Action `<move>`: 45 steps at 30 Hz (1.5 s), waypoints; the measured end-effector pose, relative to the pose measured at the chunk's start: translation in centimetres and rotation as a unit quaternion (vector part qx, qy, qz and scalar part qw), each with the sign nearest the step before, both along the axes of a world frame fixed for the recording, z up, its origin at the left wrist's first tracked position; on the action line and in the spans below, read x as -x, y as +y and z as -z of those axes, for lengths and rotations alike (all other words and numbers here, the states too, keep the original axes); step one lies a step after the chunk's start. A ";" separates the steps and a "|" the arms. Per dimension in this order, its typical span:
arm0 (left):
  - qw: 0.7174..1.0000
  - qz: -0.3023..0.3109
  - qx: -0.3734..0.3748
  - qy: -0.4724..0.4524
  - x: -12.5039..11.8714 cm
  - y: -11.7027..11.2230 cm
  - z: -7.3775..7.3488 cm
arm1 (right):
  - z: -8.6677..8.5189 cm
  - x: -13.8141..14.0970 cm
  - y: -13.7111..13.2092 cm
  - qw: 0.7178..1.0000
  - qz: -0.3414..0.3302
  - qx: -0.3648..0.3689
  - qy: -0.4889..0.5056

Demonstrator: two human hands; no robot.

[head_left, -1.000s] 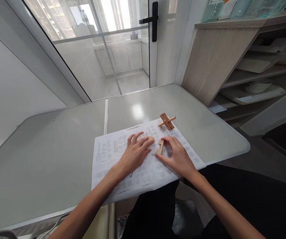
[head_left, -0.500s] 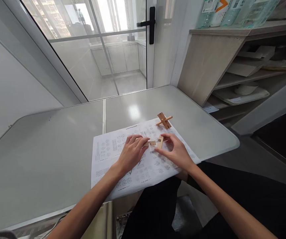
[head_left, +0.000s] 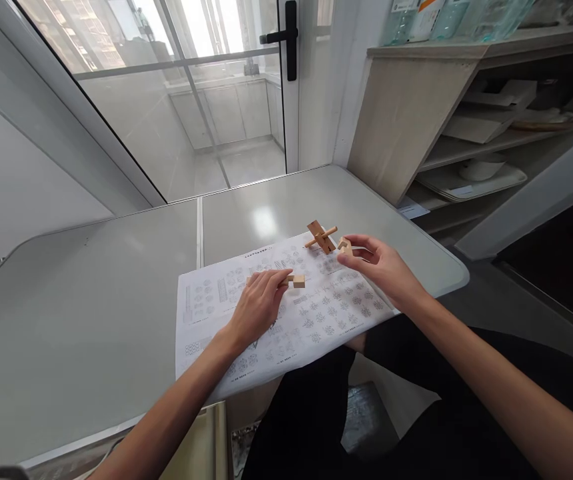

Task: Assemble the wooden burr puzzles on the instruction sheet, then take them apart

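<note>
Left hand: grip pinched on one end of the notched block, which lies flat at the middle of the printed sheet, apparently to steady it over the diagrams. Right hand: grip pinching the small block just above the sheet's far right corner, beside the crossed assembly resting on that corner. Count: three wooden items, one sheet, one desk.

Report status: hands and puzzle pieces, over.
Left hand holding notched block on diagram sheet. Right hand holding wooden piece beside wooden cross. Nothing between piece and cross.
</note>
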State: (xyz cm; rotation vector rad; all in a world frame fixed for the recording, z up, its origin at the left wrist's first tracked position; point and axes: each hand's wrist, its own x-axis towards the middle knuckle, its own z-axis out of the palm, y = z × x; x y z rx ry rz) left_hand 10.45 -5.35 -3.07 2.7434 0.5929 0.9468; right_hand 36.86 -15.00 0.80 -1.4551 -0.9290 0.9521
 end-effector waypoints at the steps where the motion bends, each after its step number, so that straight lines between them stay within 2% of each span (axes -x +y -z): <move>1: 1.000 0.001 0.000 0.001 0.0 0.0 0.0 | -0.3 -0.2 0.0 1.000 0.002 -0.005 -0.001; 7: 1.000 0.003 0.007 -0.002 0.0 0.0 0.0 | -2.1 -0.4 0.1 1.000 -0.007 -0.014 -0.022; 14: 1.000 0.001 0.008 -0.007 0.1 -0.1 0.0 | -3.5 1.2 0.8 0.997 -0.055 -0.014 -0.058; 21: 1.000 -0.011 0.028 -0.005 0.3 0.0 0.4 | -5.0 2.4 1.6 0.994 -0.070 -0.015 -0.086; 27: 0.998 -0.007 0.054 -0.012 0.3 0.0 0.6 | -5.3 3.3 2.0 0.993 -0.081 -0.015 -0.087; 35: 0.995 -0.022 0.098 -0.008 0.2 -0.1 0.6 | -5.3 3.9 1.3 0.992 -0.081 -0.006 -0.102; 37: 0.992 -0.021 0.120 -0.010 0.2 -0.2 0.4 | -5.4 4.0 1.0 0.990 -0.082 -0.009 -0.112; 41: 0.977 -0.022 0.212 -0.022 -0.1 -0.6 -0.6 | -5.4 4.1 0.3 0.988 -0.091 -0.018 -0.123; 45: 0.942 0.019 0.327 -0.075 -0.6 -1.6 -2.1 | -5.1 4.2 -0.3 0.989 -0.085 -0.025 -0.121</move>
